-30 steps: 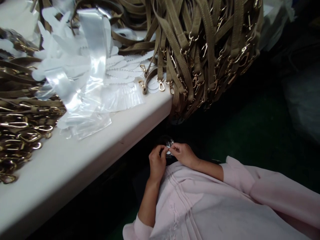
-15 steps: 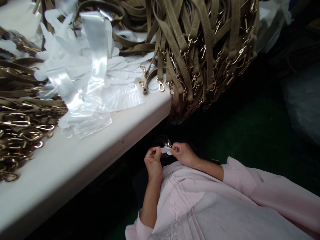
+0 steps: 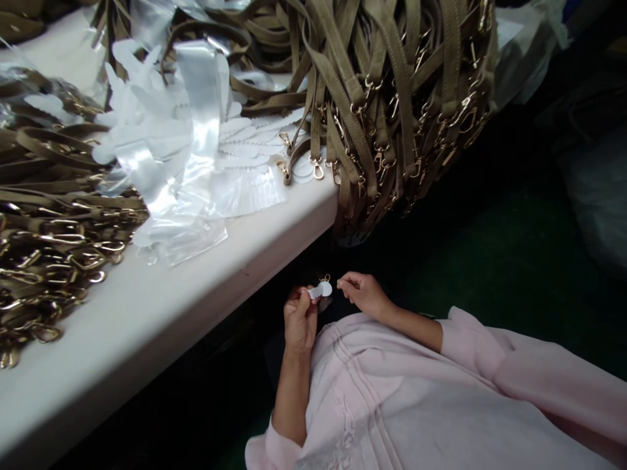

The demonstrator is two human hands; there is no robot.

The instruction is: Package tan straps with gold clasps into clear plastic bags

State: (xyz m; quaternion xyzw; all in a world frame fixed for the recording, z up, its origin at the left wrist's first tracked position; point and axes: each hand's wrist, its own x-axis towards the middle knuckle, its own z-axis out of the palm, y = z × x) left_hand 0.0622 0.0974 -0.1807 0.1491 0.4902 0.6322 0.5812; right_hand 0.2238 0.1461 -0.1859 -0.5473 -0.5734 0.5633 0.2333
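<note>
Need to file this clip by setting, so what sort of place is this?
Probably a workshop or packing area: many brown straps with gold-coloured clips hang off a white table, loose white strips and clear plastic lie heaped beside them, and the left hand holds a small white piece.

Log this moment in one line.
left hand: pinches white tag | right hand: curled, apart from tag, no held item visible | straps: hang over table edge

No words, brands, numbers or signs can be read here: the white tag point(image 3: 325, 289) shows no legible print, nor do the white slips point(image 3: 142, 98), clear plastic sleeves point(image 3: 199, 124) and brown straps point(image 3: 449, 72) on and over the surface point(image 3: 274, 241).
</note>
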